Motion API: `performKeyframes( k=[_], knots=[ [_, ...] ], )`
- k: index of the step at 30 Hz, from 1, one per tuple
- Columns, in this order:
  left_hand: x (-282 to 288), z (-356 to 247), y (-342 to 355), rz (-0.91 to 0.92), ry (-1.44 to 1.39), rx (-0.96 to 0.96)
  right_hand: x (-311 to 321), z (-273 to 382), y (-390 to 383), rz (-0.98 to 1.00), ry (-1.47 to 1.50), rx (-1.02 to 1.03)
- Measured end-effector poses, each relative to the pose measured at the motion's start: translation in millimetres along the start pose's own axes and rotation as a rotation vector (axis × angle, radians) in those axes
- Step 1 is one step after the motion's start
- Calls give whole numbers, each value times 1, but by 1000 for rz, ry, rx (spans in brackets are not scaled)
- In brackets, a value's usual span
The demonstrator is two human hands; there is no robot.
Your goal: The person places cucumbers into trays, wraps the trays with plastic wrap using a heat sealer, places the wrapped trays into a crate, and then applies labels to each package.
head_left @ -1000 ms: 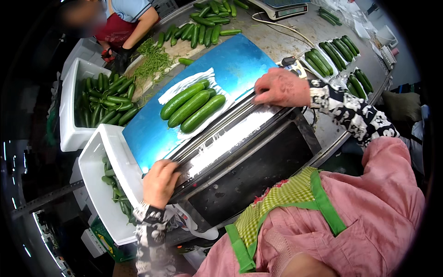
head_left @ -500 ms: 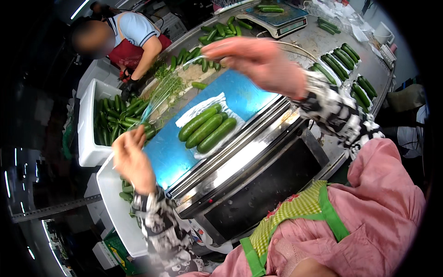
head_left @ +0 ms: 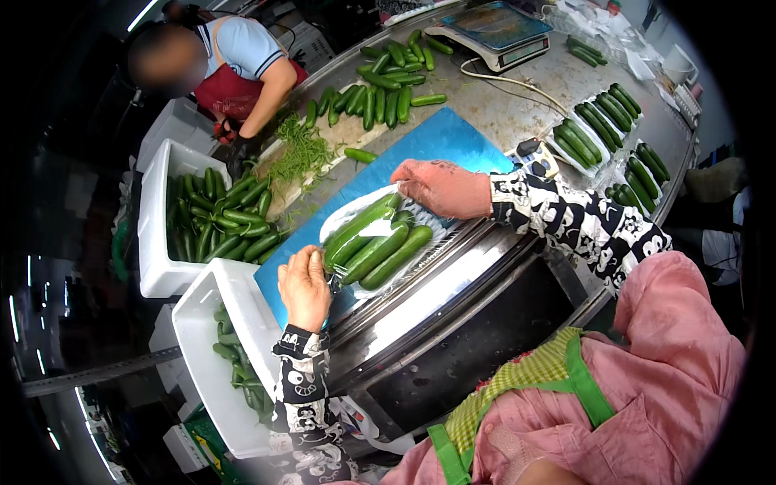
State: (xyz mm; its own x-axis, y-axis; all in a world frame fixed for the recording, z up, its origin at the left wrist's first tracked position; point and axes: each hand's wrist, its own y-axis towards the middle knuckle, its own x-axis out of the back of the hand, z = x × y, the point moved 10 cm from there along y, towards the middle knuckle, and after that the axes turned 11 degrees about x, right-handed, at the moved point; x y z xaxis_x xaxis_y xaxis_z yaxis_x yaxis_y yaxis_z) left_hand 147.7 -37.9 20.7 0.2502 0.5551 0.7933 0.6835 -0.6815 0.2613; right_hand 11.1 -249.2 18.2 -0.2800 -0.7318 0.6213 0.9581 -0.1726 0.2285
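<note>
Several green cucumbers point(head_left: 394, 255) lie side by side on a white tray or pad point(head_left: 349, 213), on a blue plate point(head_left: 453, 144) in front of me. Clear plastic film point(head_left: 356, 234) stretches over them, shining where it catches the light. My left hand point(head_left: 305, 288), bare, pinches the film at the near left end of the cucumbers. At their far right end my right hand point(head_left: 446, 189), in a pinkish-orange glove, is closed on the film's other side. A metal-edged unit with a dark front point(head_left: 477, 311) stands between the plate and my body.
White foam boxes of cucumbers point(head_left: 151, 242) stand at left. Trimmings point(head_left: 299, 153) and loose cucumbers point(head_left: 380, 105) lie beyond the plate. A scale point(head_left: 493, 36) with a cable sits at the back, packed trays point(head_left: 575, 144) at right. A co-worker point(head_left: 250, 65) works far left.
Both hands have come down and toward me, bringing the film from the air beyond the tray onto the cucumbers. My right hand has dropped to the tray's far right end.
</note>
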Motion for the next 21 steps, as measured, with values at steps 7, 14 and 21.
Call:
performKeyframes(
  k=[7,14,21],
  knots=[
    [-7,-3,-20,16,-667,277,-13,2,-3,-247,-48,-7],
    [39,-65,-46,-153,-838,427,18,30,-34,-195,179,-179],
    [12,-159,-131,54,-835,473,61,97,-209,-306,-494,164]
  ],
)
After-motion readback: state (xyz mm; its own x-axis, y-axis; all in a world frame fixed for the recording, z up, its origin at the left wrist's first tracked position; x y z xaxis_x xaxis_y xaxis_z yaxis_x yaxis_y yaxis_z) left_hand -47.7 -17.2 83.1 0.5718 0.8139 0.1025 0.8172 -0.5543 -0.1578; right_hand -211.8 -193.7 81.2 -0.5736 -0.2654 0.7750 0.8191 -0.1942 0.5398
